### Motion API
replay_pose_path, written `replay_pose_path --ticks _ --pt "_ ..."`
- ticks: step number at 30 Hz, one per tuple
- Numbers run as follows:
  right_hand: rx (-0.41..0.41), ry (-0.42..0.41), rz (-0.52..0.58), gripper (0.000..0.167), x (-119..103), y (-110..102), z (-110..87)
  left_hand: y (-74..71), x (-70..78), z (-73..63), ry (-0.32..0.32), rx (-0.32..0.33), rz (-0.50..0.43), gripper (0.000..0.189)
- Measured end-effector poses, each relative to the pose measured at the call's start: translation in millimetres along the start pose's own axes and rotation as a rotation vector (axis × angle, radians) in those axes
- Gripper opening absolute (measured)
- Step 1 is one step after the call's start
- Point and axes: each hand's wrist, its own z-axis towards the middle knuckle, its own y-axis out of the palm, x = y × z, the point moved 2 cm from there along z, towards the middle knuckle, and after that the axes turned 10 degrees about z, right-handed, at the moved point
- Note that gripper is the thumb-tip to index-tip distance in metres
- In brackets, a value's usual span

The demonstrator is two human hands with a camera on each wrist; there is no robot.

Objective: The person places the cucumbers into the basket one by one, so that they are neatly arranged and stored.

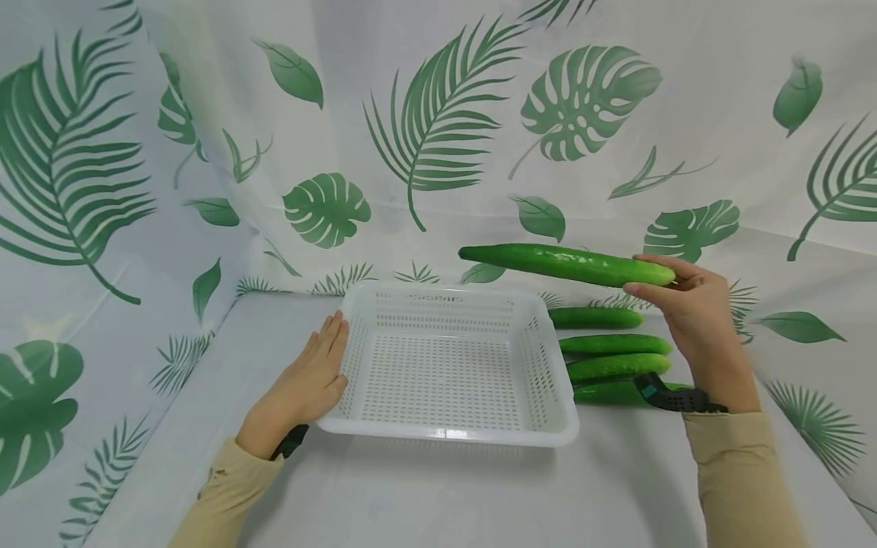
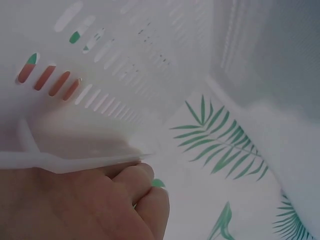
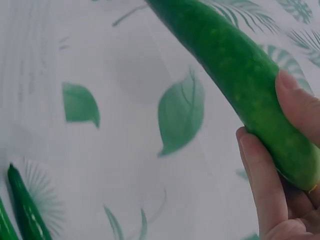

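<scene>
In the head view my right hand pinches a long green cucumber by its paler end. The cucumber is held up level above the back right of a white plastic basket, its dark tip pointing left. The right wrist view shows the thumb and fingers on either side of the cucumber. My left hand lies with straight fingers against the basket's left side. Its fingers also show through the slots in the left wrist view, where the hand is under the rim. The basket holds nothing.
Several more cucumbers lie on the white table to the right of the basket, their left ends hidden behind its wall. A leaf-printed sheet hangs behind and at the sides. Black camera straps circle both wrists.
</scene>
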Motion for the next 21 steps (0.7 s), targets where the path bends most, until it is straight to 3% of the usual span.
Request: replay_pose_path --ticks 5,13,21 --pt "-0.013 0.009 -0.125 0.040 15.5 35.5 15.7 -1.9 0.7 -1.0 0.006 0.007 0.000 0.074" --pt "-0.086 0.153 -0.375 0.053 57.9 87.1 31.2 -4.0 2.4 -3.0 0.012 0.022 -0.007 0.074" --pt "-0.143 0.232 -0.419 0.050 103.4 114.7 41.0 -3.6 2.0 -2.8 0.013 0.016 -0.016 0.073"
